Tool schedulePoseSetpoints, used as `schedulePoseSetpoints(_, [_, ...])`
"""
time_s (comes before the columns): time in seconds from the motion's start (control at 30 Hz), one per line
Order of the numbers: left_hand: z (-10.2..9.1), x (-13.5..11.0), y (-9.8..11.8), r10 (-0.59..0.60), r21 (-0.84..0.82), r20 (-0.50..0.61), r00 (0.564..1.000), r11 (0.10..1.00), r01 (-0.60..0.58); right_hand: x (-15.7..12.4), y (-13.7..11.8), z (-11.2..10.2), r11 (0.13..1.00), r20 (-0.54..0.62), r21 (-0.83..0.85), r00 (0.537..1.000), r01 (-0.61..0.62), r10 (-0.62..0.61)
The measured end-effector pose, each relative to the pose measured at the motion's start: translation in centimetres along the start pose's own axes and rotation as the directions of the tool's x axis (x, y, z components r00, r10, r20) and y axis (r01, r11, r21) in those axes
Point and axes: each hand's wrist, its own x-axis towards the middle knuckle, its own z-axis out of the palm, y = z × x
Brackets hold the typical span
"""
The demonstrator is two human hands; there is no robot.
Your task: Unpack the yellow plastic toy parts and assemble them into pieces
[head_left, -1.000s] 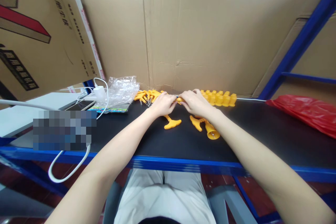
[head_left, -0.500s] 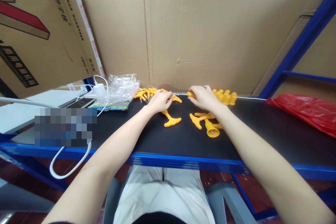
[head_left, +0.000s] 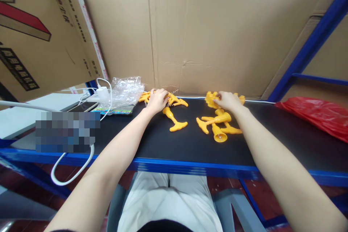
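My left hand (head_left: 157, 100) has its fingers curled down over a heap of yellow T-shaped corkscrew handles (head_left: 178, 101), some with metal spirals showing. Its fingertips are at one of these handles, partly hidden by the hand. Just in front lies a corkscrew (head_left: 174, 121), its T handle joined to a yellow cup. My right hand (head_left: 228, 100) reaches into a group of yellow bell-shaped cups (head_left: 211, 99) at the back, thumb and fingers closed around one that is mostly covered. Nearer to me, several corkscrews with cups (head_left: 219, 136) lie crossed in a small pile.
Crumpled clear plastic (head_left: 125, 90), a phone (head_left: 83, 107) and a white charger with cable (head_left: 103, 93) are at the left. A red plastic bag (head_left: 312, 114) lies at the right. Cardboard (head_left: 217, 36) walls the back; a blue beam (head_left: 190, 166) edges the black tabletop.
My left hand has shifted slightly left and back over the handles. My right hand has moved right, uncovering cups at the left of their group and more of the crossed corkscrews.
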Motion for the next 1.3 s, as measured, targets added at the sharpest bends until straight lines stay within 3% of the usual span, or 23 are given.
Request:
schedulePoseSetpoints(0.2, [0.0, -0.1, -0.3, -0.070, 0.026, -0.025, 0.997, 0.997, 0.071, 0.7, 1.7, 1.4, 0.999, 0.077, -0.029, 0.996, -0.045, 0.047])
schedulePoseSetpoints(0.4, [0.2, -0.2, -0.9, -0.080, 0.044, 0.002, 0.997, 0.996, 0.080, 0.7, 2.2, 1.3, 0.996, 0.103, -0.026, 0.990, -0.091, 0.093])
schedulePoseSetpoints(0.7, [0.4, -0.2, -1.3, -0.063, -0.026, -0.047, 0.997, 0.998, 0.061, 1.0, 2.5, 1.3, 0.994, 0.062, 0.022, 0.992, -0.110, 0.109])
schedulePoseSetpoints(0.97, [1.3, -0.5, -2.5, -0.097, -0.030, 0.035, 0.995, 0.995, 0.098, 1.7, 2.8, 2.2, 0.991, 0.063, 0.102, 0.995, -0.087, 0.081])
schedulePoseSetpoints(1.3, [2.3, -1.0, -2.9, -0.168, -0.027, 0.226, 0.960, 0.984, 0.179, 0.9, 2.1, 1.3, 0.990, 0.065, 0.078, 0.991, -0.118, 0.113])
